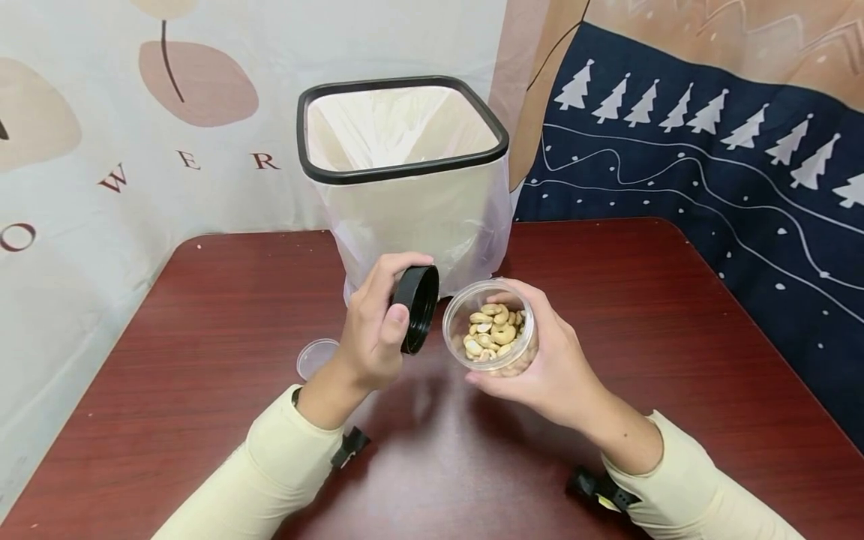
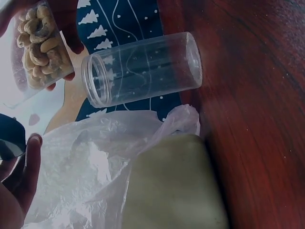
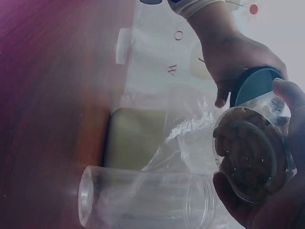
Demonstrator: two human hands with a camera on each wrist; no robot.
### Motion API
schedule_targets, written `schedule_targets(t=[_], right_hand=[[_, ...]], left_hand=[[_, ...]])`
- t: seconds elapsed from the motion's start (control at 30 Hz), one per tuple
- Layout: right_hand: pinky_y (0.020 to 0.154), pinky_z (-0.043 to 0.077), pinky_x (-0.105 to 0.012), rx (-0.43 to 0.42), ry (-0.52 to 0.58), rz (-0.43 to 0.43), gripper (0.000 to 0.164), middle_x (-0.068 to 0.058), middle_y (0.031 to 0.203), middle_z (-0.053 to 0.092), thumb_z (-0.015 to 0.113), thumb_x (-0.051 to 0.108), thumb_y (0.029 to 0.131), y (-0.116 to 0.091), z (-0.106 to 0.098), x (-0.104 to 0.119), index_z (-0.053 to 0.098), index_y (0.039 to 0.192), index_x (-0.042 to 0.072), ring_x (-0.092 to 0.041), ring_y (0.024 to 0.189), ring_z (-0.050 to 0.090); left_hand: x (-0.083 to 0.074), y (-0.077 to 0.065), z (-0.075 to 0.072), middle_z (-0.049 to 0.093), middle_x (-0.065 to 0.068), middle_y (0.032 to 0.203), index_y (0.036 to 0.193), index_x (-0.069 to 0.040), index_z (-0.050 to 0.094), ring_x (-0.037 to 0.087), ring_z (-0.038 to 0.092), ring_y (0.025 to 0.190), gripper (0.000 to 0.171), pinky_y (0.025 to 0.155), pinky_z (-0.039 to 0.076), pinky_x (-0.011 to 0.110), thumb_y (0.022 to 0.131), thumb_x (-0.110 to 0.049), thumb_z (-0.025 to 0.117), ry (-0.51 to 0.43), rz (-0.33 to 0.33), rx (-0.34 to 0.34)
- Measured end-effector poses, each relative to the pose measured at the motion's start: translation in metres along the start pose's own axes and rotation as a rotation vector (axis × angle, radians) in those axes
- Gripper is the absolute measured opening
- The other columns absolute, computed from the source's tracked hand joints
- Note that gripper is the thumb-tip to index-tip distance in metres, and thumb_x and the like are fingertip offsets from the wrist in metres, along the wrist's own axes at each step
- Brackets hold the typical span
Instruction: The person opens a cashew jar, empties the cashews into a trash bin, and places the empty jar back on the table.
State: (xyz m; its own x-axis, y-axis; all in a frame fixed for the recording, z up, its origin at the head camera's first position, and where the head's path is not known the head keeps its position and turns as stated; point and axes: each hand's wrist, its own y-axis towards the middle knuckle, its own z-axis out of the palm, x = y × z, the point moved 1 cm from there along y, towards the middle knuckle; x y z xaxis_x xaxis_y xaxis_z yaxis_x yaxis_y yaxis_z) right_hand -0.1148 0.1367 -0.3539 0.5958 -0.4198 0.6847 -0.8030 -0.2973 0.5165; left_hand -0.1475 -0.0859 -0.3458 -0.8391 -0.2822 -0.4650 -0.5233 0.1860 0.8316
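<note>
My left hand [image 1: 371, 330] grips a black screw lid [image 1: 420, 309] between thumb and fingers, its hollow side turned toward the jar. Close to its right, my right hand [image 1: 560, 367] holds a clear plastic jar, tilted with its mouth uncovered. Whole cashews [image 1: 496, 334] fill much of that jar, and in the left wrist view cashews [image 2: 40, 43] show through its wall. A second clear jar [image 2: 143, 69], without lid or contents, stands upright on the table; the right wrist view shows this clear jar [image 3: 143, 198] too. From above, the hands and held jar hide it.
A square bin [image 1: 405, 210] with a black rim [image 1: 401, 176] and thin plastic liner stands at the back of the red-brown table [image 1: 223, 322]. A round clear plastic piece [image 1: 316, 358] lies left, partly behind my left wrist. Printed cloths [image 1: 675, 165] hang behind the table.
</note>
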Motion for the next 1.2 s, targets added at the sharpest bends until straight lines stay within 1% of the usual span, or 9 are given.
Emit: schedule_targets(t=[0.13,0.3,0.53,0.63,0.73,0.83,1.03,1.1,1.2], right_hand=[[0.099,0.044,-0.019,-0.014,0.003,-0.007,0.103,0.003,0.124,0.063,0.097,0.022,0.058,0.002,-0.002,0.0,0.042,0.145,0.021,-0.012,0.117,0.058],[0.098,0.044,-0.017,-0.045,0.007,-0.015,0.102,0.0,0.125,0.063,0.096,0.019,0.058,0.005,-0.006,0.001,0.042,0.145,0.02,-0.013,0.117,0.058],[0.095,0.046,-0.015,-0.063,0.021,0.015,0.101,-0.001,0.126,0.063,0.096,0.015,0.059,0.007,-0.009,-0.001,0.042,0.144,0.021,-0.01,0.116,0.058],[0.092,0.047,-0.015,-0.065,0.041,0.045,0.1,0.0,0.126,0.062,0.095,0.013,0.061,0.007,-0.011,-0.002,0.042,0.145,0.024,-0.009,0.115,0.058],[0.091,0.048,-0.015,-0.069,0.053,0.065,0.1,0.002,0.126,0.061,0.095,0.013,0.062,0.007,-0.014,-0.003,0.041,0.145,0.026,-0.007,0.114,0.059],[0.091,0.048,-0.015,-0.067,0.063,0.076,0.1,0.004,0.126,0.061,0.095,0.014,0.062,0.007,-0.014,-0.003,0.041,0.145,0.027,-0.007,0.113,0.059],[0.09,0.048,-0.014,-0.064,0.082,0.102,0.101,0.001,0.127,0.061,0.094,0.011,0.062,0.005,-0.017,-0.003,0.04,0.146,0.028,-0.007,0.116,0.057],[0.09,0.048,-0.014,-0.066,0.082,0.103,0.101,0.002,0.127,0.061,0.094,0.012,0.062,0.004,-0.018,-0.002,0.04,0.146,0.029,-0.007,0.116,0.057],[0.09,0.048,-0.014,-0.069,0.076,0.096,0.101,0.004,0.126,0.061,0.095,0.013,0.062,0.005,-0.02,-0.002,0.04,0.146,0.029,-0.007,0.115,0.057]], left_hand=[[0.001,0.0,-0.002,0.058,0.016,0.113,0.128,-0.003,0.053,0.021,0.057,0.088,0.071,0.071,0.051,0.033,0.099,-0.061,0.025,0.007,-0.066,0.054],[0.003,0.002,-0.004,0.053,0.015,0.123,0.134,-0.006,0.05,0.022,0.053,0.096,0.069,0.08,0.046,0.034,0.097,-0.06,0.029,-0.002,-0.092,0.124],[0.006,0.001,-0.006,0.049,0.012,0.129,0.138,-0.008,0.047,0.021,0.052,0.097,0.073,0.076,0.052,0.034,0.095,-0.066,0.034,-0.051,-0.15,0.258],[0.008,-0.002,-0.008,0.048,0.011,0.133,0.138,-0.008,0.046,0.02,0.052,0.107,0.067,0.084,0.054,0.037,0.093,-0.057,0.044,-0.062,-0.136,0.31],[0.01,-0.005,-0.01,0.048,0.011,0.136,0.138,-0.007,0.046,0.019,0.051,0.114,0.06,0.086,0.053,0.034,0.09,-0.043,0.053,-0.069,-0.102,0.335],[0.011,-0.008,-0.012,0.047,0.011,0.138,0.138,-0.007,0.046,0.019,0.05,0.116,0.06,0.087,0.052,0.031,0.086,-0.033,0.057,-0.074,-0.092,0.352],[0.009,-0.013,-0.011,0.044,0.014,0.143,0.137,-0.008,0.043,0.022,0.045,0.134,0.062,0.109,0.04,0.035,0.083,-0.029,0.065,-0.021,-0.113,0.406],[0.008,-0.015,-0.011,0.043,0.014,0.144,0.136,-0.009,0.043,0.021,0.044,0.137,0.062,0.109,0.04,0.038,0.082,-0.027,0.068,-0.011,-0.128,0.423],[0.007,-0.017,-0.013,0.042,0.012,0.146,0.134,-0.011,0.044,0.02,0.044,0.137,0.064,0.105,0.045,0.039,0.079,-0.022,0.074,-0.016,-0.16,0.44]])
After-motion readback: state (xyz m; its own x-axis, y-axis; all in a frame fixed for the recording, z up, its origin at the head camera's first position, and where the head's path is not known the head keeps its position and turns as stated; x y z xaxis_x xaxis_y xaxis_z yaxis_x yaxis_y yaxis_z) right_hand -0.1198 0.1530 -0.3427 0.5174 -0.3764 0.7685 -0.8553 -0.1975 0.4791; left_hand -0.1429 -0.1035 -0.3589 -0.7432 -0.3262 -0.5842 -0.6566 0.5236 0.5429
